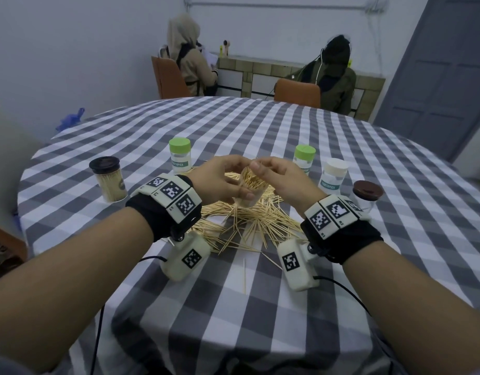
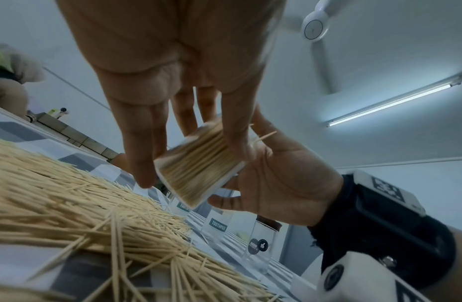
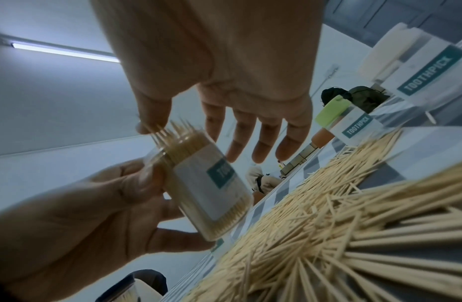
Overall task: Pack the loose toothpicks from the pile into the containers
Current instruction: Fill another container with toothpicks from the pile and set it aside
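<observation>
Grey-and-white checked tablecloth (image 1: 233,307) is spread over a round table. Nearest on it, a few stray sticks lie apart from the pile of loose pale wooden toothpicks (image 1: 249,226), which is heaped at the centre. Just above the pile, an open clear plastic container packed with toothpicks (image 1: 251,189) is gripped by the left hand (image 1: 217,180), thumb and fingers curled round its wall. At its mouth a few toothpick tips are pinched between thumb and forefinger of the right hand (image 1: 279,180); the other fingers are spread loosely. Left stands a dark-lidded full jar (image 1: 109,180); right, a brown-lidded clear jar (image 1: 365,197) and a white-lidded container (image 1: 333,174). Farther back two green-lidded containers (image 1: 180,155) are seen. Beyond the table, two seated people face a tiled counter.
</observation>
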